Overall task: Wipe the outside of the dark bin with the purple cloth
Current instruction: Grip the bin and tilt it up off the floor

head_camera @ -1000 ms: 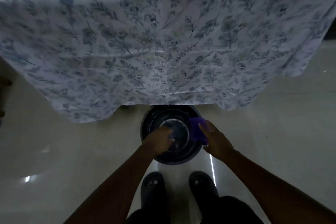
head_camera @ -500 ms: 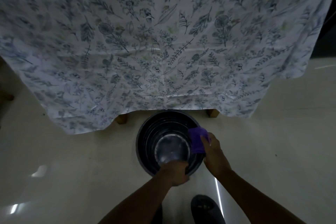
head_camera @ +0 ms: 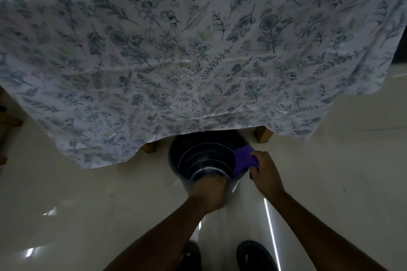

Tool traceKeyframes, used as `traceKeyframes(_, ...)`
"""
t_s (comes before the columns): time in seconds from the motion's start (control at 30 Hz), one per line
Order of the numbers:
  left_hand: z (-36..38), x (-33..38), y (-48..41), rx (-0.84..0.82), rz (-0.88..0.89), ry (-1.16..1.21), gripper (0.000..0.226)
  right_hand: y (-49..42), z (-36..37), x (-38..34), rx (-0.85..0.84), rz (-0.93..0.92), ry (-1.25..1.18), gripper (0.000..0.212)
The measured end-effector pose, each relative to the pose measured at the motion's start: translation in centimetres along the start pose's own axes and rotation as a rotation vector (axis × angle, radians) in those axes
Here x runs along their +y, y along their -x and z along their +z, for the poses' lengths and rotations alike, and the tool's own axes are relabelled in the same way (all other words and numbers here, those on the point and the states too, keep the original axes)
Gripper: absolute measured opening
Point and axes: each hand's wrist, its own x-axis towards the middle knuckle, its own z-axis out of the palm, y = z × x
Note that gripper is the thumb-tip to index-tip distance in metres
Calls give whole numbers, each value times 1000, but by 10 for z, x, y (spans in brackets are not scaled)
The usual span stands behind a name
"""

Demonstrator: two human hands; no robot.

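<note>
The dark bin stands on the pale floor at the edge of a draped table, its ribbed inside facing me. My left hand grips the near rim of the bin. My right hand is closed on the purple cloth and presses it against the bin's right rim and outer side. The far part of the bin is hidden under the tablecloth.
A white tablecloth with a blue leaf print hangs over the table and fills the upper view. Wooden table legs show just behind the bin. The glossy floor spreads left and right. Two dark shoes are at the bottom.
The view has tipped so the bin looks tilted toward me. My left hand moved from inside the bin to its near rim. My right hand stays at the right rim with the cloth.
</note>
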Motion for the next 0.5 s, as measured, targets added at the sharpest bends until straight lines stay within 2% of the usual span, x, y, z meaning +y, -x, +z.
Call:
traceKeyframes(0.07,-12,-11,-5,181,-13,-25,26,-7,-6,-11,33,58,-79,39)
traceKeyframes(0.13,-18,-20,-9,291,-40,78,19,-10,-9,-19,52,88,-150,39)
traceKeyframes(0.3,-13,-31,-8,337,-164,454,26,-5,-11,-31,-2,70,-150,45)
traceKeyframes(0.5,-9,-47,-4,358,-357,690,29,23,5,-23,-251,-44,112,52)
